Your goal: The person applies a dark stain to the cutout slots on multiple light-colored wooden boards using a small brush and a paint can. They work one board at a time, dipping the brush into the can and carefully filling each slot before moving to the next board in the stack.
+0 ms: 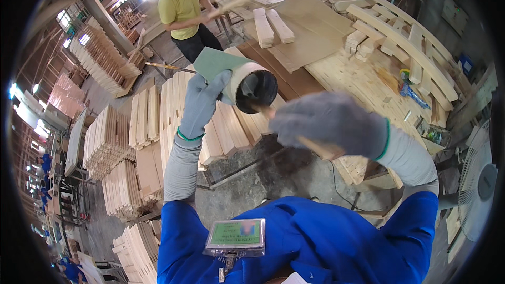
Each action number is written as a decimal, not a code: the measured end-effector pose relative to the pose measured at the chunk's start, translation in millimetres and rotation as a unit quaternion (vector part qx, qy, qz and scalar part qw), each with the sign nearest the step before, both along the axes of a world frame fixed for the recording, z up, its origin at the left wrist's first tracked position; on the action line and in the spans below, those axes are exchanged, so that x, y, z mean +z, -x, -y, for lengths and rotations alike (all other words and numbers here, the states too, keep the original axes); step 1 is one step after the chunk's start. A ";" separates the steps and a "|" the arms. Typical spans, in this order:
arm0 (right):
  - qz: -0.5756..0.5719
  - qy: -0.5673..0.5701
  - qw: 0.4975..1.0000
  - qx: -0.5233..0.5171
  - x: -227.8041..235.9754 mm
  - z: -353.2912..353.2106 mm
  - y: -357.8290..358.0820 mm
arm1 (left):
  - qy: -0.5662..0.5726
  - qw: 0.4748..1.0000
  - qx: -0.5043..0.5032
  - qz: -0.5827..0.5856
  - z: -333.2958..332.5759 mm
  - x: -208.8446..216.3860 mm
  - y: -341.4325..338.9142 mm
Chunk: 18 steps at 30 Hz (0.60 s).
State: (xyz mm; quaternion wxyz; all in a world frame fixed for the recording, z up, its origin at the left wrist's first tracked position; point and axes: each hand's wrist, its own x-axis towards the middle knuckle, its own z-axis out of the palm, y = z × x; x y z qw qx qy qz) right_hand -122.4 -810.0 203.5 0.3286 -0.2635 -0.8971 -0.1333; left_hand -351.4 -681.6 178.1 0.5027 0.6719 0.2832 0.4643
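Note:
My left hand (204, 100), in a grey glove with a green cuff edge, is closed round a round pot (244, 78). The pot is pale outside, with a dark rim and inside, and is tilted toward me. A flat green sheet (215, 62), perhaps sandpaper, is held against its side. A thin stick (169, 67) juts out to the left behind that hand. My right hand (329, 121), gloved the same way and blurred, grips a wooden-handled tool (322, 147), seemingly a brush. Its tip reaches the pot's mouth; the bristles cannot be made out.
Below the pot lie wooden slats (223, 131) side by side. Stacked slats (108, 139) stand to the left. A workbench (336, 68) with cardboard and curved wooden frames (405, 37) extends right. A person in yellow (181, 8) handles wood ahead. A fan (478, 179) stands right.

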 end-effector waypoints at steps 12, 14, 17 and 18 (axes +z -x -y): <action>0.088 0.055 0.990 -0.093 21.4 -1.6 -2.7 | -0.072 0.995 0.040 -0.048 -6.1 17.1 3.9; 0.093 0.030 0.993 -0.068 1.7 -0.2 -0.2 | -0.058 0.998 0.032 -0.005 -6.3 11.9 3.0; 0.028 0.012 0.999 -0.038 12.5 -5.3 -9.9 | -0.056 0.998 0.029 0.028 -3.1 15.2 -0.2; 0.021 0.015 0.999 -0.040 23.1 -6.5 -12.3 | -0.056 0.997 0.034 0.027 1.7 15.9 2.4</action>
